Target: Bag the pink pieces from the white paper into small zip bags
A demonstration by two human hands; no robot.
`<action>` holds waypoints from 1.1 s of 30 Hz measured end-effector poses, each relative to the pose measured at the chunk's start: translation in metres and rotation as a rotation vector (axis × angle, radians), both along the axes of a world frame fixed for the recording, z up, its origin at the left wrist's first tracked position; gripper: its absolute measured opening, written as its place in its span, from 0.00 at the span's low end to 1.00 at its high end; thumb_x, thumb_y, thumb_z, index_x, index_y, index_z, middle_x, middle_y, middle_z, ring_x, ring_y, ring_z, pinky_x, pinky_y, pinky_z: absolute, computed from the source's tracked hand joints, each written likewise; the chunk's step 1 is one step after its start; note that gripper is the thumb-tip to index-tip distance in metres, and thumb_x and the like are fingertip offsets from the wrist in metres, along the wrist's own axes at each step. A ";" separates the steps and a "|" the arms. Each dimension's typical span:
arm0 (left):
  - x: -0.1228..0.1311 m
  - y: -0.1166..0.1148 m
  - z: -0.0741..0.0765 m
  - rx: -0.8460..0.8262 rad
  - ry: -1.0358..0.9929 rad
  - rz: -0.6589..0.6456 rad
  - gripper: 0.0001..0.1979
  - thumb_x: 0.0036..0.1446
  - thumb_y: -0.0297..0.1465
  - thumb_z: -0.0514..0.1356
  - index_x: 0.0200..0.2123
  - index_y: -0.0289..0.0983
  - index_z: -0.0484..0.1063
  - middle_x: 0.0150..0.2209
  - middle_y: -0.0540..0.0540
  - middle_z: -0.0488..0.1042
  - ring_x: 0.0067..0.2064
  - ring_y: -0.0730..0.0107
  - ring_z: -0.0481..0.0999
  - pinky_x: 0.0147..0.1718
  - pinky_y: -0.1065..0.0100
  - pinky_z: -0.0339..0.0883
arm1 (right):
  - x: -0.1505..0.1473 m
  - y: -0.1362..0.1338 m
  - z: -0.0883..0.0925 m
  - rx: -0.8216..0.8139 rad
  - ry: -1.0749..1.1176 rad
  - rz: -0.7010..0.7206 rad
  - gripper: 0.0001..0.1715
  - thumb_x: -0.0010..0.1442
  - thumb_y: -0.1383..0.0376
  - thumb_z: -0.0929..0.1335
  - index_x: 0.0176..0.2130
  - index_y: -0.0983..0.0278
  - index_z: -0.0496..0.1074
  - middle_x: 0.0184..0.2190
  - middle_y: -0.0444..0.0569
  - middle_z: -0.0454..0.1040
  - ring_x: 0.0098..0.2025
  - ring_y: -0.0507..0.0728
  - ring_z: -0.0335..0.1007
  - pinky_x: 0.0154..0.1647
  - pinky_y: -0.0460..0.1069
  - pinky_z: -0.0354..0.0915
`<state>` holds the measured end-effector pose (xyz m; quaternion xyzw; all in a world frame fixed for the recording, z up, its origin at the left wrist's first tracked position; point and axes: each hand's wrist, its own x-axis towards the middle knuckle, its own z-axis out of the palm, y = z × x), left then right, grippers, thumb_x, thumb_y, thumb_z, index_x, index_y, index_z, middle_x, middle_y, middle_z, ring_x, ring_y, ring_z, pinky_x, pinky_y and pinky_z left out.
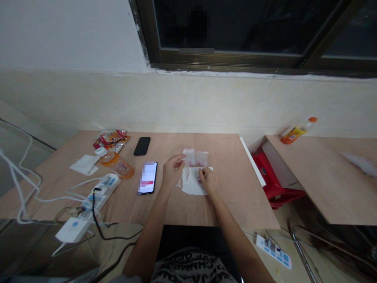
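My left hand (173,169) is raised over the table, its thumb and fingers pinched on the edge of a small clear plastic bag (187,173) that hangs down. A sheet of white paper (193,186) lies flat beside it. On the paper's right side rests my right hand (208,181), fingertips closed together. Tiny dark pink bits show by those fingertips, too small to name. Just beyond the paper lie two small clear bags, a left one (190,156) and a right one (202,158), with pinkish bits inside.
Left of my hands are a lit phone (149,177), a dark phone (142,146), an orange drink bottle (118,165), snack packets (113,139), a tissue (84,164) and a power strip (101,192) with cables. Rightward stand a red stool (266,177) and another table (332,173) bearing a bottle (296,133).
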<state>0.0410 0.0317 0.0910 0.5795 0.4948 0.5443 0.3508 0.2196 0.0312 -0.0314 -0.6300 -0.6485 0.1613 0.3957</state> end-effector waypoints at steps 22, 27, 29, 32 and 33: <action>-0.016 -0.026 -0.006 -0.149 0.016 0.028 0.14 0.52 0.34 0.62 0.43 0.38 0.74 0.37 0.46 0.78 0.36 0.68 0.78 0.32 0.70 0.71 | -0.044 -0.051 0.038 -0.466 1.391 0.207 0.25 0.44 0.48 0.76 0.28 0.63 0.68 0.16 0.34 0.52 0.17 0.45 0.40 0.16 0.43 0.38; -0.018 -0.030 -0.008 0.029 0.277 0.098 0.11 0.54 0.32 0.61 0.41 0.40 0.75 0.43 0.45 0.76 0.45 0.64 0.75 0.44 0.63 0.71 | -0.031 -0.051 0.039 -0.351 1.141 0.153 0.28 0.46 0.42 0.73 0.23 0.62 0.65 0.15 0.35 0.50 0.18 0.47 0.41 0.18 0.44 0.41; -0.016 -0.034 -0.007 0.046 0.331 0.074 0.09 0.54 0.32 0.62 0.40 0.40 0.75 0.41 0.45 0.76 0.45 0.63 0.75 0.45 0.63 0.70 | -0.025 -0.051 0.043 -0.327 1.042 0.166 0.28 0.47 0.42 0.71 0.22 0.62 0.64 0.15 0.36 0.52 0.18 0.47 0.43 0.19 0.44 0.43; -0.008 -0.041 -0.004 -0.043 0.319 -0.079 0.07 0.56 0.34 0.60 0.37 0.39 0.74 0.37 0.46 0.77 0.39 0.66 0.76 0.39 0.66 0.71 | -0.020 -0.052 0.051 -0.263 0.891 0.214 0.27 0.49 0.43 0.71 0.23 0.62 0.66 0.18 0.39 0.60 0.21 0.49 0.51 0.22 0.45 0.51; -0.005 -0.044 -0.003 -0.083 0.313 -0.140 0.07 0.57 0.34 0.59 0.37 0.39 0.74 0.36 0.47 0.77 0.37 0.67 0.76 0.37 0.67 0.71 | -0.018 -0.053 0.054 -0.239 0.842 0.241 0.26 0.51 0.44 0.71 0.23 0.62 0.67 0.19 0.41 0.62 0.23 0.50 0.54 0.24 0.45 0.53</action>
